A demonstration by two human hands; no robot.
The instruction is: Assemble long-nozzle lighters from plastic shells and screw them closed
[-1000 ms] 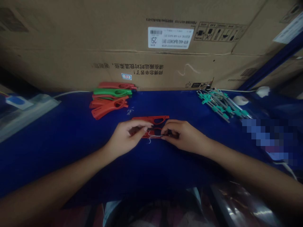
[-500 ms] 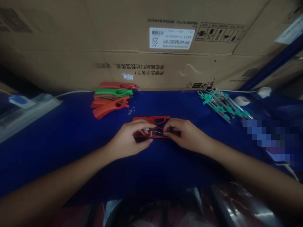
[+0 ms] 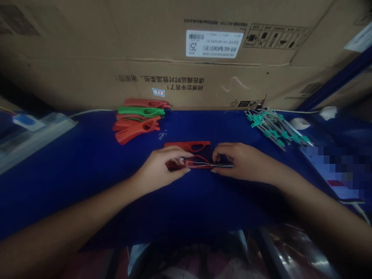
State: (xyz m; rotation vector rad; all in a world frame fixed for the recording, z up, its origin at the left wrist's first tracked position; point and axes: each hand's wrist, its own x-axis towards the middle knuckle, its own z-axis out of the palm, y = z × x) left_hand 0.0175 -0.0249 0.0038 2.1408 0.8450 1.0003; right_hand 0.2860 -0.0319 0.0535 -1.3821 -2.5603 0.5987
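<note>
Casing (image 3: 192, 159), red and open, sits right at the centre of the frame, white wires (image 3: 200, 163) strung along it, a matching red shell (image 3: 186, 145) just above. Left hand (image 3: 162, 164) grips the near-left end, thumb below, fingers over! Right of centre, the right hand (image 3: 232, 161) curls around a thin metal rod (image 3: 225, 165); firmly pinched or not, I can't tell. Upper left, red and green handles (image 3: 136, 112) pile up beside pale pins (image 3: 162, 135); upper right, teal-fitted rods (image 3: 270, 128) heap near the cardboard (image 3: 145, 38).
</note>
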